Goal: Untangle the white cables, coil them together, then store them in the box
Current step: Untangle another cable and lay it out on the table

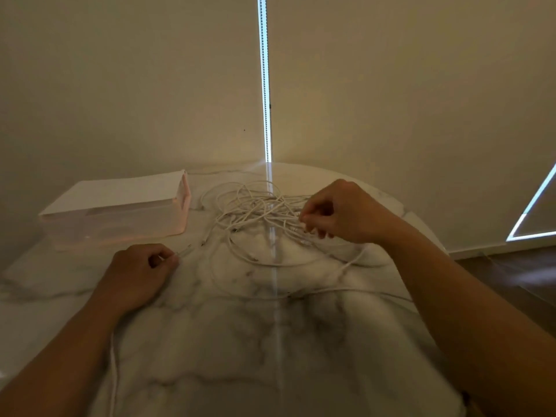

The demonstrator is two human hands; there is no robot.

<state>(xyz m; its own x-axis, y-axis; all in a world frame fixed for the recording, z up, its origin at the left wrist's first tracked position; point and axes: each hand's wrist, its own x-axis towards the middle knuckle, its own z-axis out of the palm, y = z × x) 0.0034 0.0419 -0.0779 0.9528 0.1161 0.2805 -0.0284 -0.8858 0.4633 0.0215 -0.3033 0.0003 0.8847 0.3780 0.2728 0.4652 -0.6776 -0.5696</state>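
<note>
A tangle of thin white cables (255,209) lies at the far middle of the marble table (240,341), with loose strands trailing toward me. My right hand (340,212) is at the tangle's right edge, fingers curled and pinching strands there. My left hand (141,272) rests on the table at the front left and pinches the plug end of one cable that runs back toward the heap. A white box (120,212) with its lid on stands at the far left, apart from the cables.
Closed roller blinds fill the background, with a bright slit and a bead chain (266,85) between them. The round table edge curves off at the right, with dark floor (511,272) beyond it. One cable strand runs down along my left forearm.
</note>
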